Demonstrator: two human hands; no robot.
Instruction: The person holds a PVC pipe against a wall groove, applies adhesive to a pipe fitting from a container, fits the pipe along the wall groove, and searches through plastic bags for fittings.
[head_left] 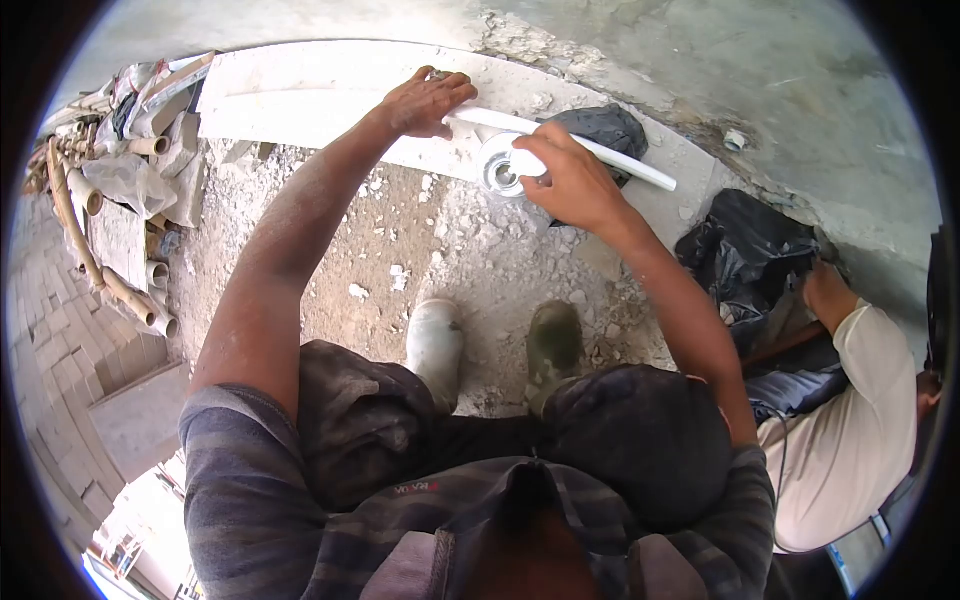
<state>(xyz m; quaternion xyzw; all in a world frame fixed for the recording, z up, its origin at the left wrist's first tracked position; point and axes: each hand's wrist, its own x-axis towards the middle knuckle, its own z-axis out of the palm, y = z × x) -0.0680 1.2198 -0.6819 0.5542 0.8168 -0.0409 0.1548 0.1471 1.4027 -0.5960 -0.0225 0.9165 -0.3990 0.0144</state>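
Note:
My left hand (425, 102) is over the near-left end of a long white pipe (620, 165), its thumb on one side and its fingers on the other. The pipe slants right across a pale board. My right hand (575, 178) is closed at the thumb and fingers on a white round piece (497, 172), ring-shaped with a grey inner ring. This piece lies just below the pipe, and the fingers partly cover it. Its exact kind cannot be made out.
The pale board (300, 90) runs along the wall. Black plastic bags (745, 255) lie at right, beside a crouching person in a light sleeve (850, 430). Rubble (400, 240) covers the ground around my boots (435, 345). Bamboo poles (125, 300) and stacked blocks (60, 370) stand left.

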